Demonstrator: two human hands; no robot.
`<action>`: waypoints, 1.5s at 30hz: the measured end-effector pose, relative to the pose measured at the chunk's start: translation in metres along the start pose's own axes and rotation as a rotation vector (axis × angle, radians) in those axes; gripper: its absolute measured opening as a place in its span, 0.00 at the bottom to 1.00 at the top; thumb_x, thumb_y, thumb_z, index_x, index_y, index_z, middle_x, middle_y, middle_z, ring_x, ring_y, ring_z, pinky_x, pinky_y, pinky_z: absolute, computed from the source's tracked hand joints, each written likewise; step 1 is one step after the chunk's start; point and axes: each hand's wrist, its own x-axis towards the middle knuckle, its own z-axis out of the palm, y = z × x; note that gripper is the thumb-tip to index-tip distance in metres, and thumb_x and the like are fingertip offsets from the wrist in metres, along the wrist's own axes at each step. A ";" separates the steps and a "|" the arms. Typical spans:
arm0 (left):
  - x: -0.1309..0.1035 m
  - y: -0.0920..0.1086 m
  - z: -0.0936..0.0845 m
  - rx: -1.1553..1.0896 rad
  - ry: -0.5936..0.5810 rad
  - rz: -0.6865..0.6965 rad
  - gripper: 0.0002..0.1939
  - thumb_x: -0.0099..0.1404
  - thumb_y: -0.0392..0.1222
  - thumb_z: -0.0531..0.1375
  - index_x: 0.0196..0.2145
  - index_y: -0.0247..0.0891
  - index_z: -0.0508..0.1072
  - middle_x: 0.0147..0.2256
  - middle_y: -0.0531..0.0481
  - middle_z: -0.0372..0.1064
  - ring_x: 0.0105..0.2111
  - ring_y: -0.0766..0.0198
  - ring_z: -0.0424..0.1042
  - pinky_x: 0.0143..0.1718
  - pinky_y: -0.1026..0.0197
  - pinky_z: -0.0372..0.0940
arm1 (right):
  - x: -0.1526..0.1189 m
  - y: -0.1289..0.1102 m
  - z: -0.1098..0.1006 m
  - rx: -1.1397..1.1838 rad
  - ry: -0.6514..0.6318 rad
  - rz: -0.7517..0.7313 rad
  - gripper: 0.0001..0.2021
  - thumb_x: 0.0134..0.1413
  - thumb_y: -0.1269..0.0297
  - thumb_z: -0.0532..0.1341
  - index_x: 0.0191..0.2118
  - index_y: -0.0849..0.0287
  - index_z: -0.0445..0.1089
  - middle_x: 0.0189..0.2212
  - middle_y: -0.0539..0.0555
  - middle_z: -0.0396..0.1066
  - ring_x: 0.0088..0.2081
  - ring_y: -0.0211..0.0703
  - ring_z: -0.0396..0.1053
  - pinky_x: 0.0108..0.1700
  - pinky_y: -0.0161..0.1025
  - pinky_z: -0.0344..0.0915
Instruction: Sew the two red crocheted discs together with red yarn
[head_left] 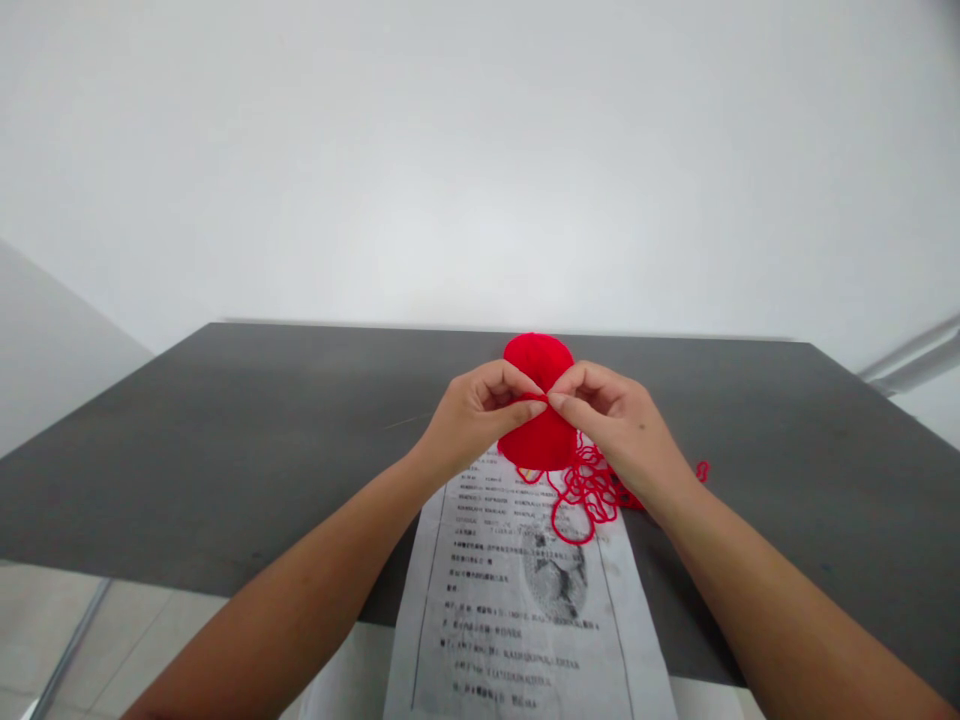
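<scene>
A ball of red yarn [538, 445] sits near the middle of the table, partly covered by my fingers. My left hand [474, 408] is closed in a pinch, thumb and forefinger meeting in front of the ball with red yarn between them. From the other side my right hand [624, 412] pinches at the same spot, its fingertips touching those of the left. What exactly the tips grip is mostly hidden, but red strand shows at the left thumb. Loose, curled red yarn [589, 490] lies tangled below the ball and runs under my right wrist.
A printed sheet of paper [487, 660] with a dark picture lies under the yarn and hangs over the table's near edge. The dark grey table [247, 430] stands against a white wall [450, 160]. Pale floor tiles [135, 640] show at the lower left.
</scene>
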 end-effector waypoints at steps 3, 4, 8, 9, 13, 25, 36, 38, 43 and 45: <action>0.000 0.001 0.000 -0.023 0.013 -0.047 0.09 0.54 0.41 0.69 0.28 0.34 0.74 0.26 0.54 0.71 0.26 0.70 0.67 0.31 0.65 0.62 | 0.001 0.002 0.001 -0.008 0.008 0.017 0.08 0.47 0.62 0.64 0.25 0.58 0.67 0.20 0.47 0.64 0.24 0.35 0.60 0.28 0.36 0.55; 0.000 0.001 0.000 -0.039 0.017 -0.068 0.09 0.54 0.41 0.69 0.27 0.34 0.74 0.26 0.54 0.71 0.26 0.70 0.67 0.30 0.65 0.62 | 0.001 0.003 0.001 -0.001 0.007 0.025 0.08 0.47 0.62 0.64 0.25 0.58 0.67 0.20 0.47 0.64 0.24 0.35 0.60 0.28 0.36 0.55; 0.002 0.003 0.000 -0.133 0.011 -0.147 0.10 0.52 0.42 0.70 0.27 0.34 0.74 0.24 0.54 0.71 0.24 0.70 0.67 0.29 0.66 0.61 | 0.002 0.008 0.001 0.055 -0.004 0.064 0.09 0.48 0.60 0.65 0.26 0.58 0.68 0.20 0.47 0.65 0.23 0.35 0.60 0.27 0.35 0.55; 0.002 0.003 0.001 -0.156 0.008 -0.163 0.10 0.52 0.42 0.70 0.26 0.34 0.74 0.23 0.54 0.71 0.23 0.71 0.67 0.29 0.66 0.61 | 0.002 0.009 0.001 0.069 -0.004 0.076 0.09 0.49 0.60 0.65 0.26 0.58 0.68 0.20 0.47 0.65 0.22 0.35 0.60 0.26 0.35 0.54; 0.002 0.006 0.002 -0.246 -0.006 -0.220 0.10 0.51 0.40 0.70 0.26 0.34 0.74 0.22 0.54 0.72 0.22 0.71 0.67 0.27 0.67 0.60 | 0.002 0.013 0.000 0.137 -0.012 0.120 0.09 0.49 0.60 0.66 0.27 0.58 0.68 0.19 0.46 0.65 0.21 0.34 0.59 0.25 0.34 0.52; 0.002 0.007 0.001 -0.309 -0.013 -0.262 0.10 0.49 0.39 0.71 0.25 0.34 0.74 0.22 0.53 0.72 0.22 0.72 0.68 0.26 0.68 0.60 | 0.003 0.016 0.001 0.324 -0.050 0.158 0.08 0.47 0.63 0.68 0.26 0.59 0.70 0.20 0.46 0.68 0.22 0.32 0.60 0.27 0.33 0.55; 0.001 0.008 -0.001 -0.330 -0.034 -0.260 0.08 0.53 0.40 0.69 0.25 0.33 0.75 0.22 0.53 0.72 0.21 0.72 0.67 0.24 0.69 0.58 | 0.003 0.010 0.004 0.387 -0.053 0.205 0.09 0.43 0.62 0.69 0.24 0.59 0.70 0.19 0.46 0.68 0.21 0.31 0.59 0.25 0.32 0.54; 0.001 0.008 -0.001 -0.329 -0.031 -0.259 0.09 0.52 0.41 0.69 0.25 0.33 0.75 0.22 0.52 0.72 0.21 0.72 0.67 0.24 0.69 0.58 | 0.003 0.010 0.004 0.382 -0.057 0.206 0.10 0.43 0.62 0.69 0.24 0.59 0.70 0.19 0.46 0.68 0.21 0.32 0.60 0.25 0.32 0.54; 0.001 0.009 -0.001 -0.320 -0.031 -0.255 0.11 0.52 0.42 0.70 0.24 0.33 0.74 0.21 0.53 0.71 0.21 0.72 0.66 0.25 0.68 0.59 | 0.003 0.010 0.003 0.369 -0.065 0.213 0.10 0.43 0.61 0.69 0.25 0.59 0.70 0.20 0.46 0.67 0.22 0.32 0.59 0.25 0.33 0.54; 0.001 0.009 -0.001 -0.310 -0.026 -0.253 0.11 0.52 0.43 0.70 0.25 0.33 0.74 0.22 0.53 0.71 0.21 0.72 0.66 0.25 0.68 0.59 | 0.002 0.009 0.003 0.363 -0.065 0.211 0.10 0.43 0.60 0.69 0.25 0.59 0.69 0.20 0.47 0.67 0.22 0.33 0.59 0.25 0.33 0.54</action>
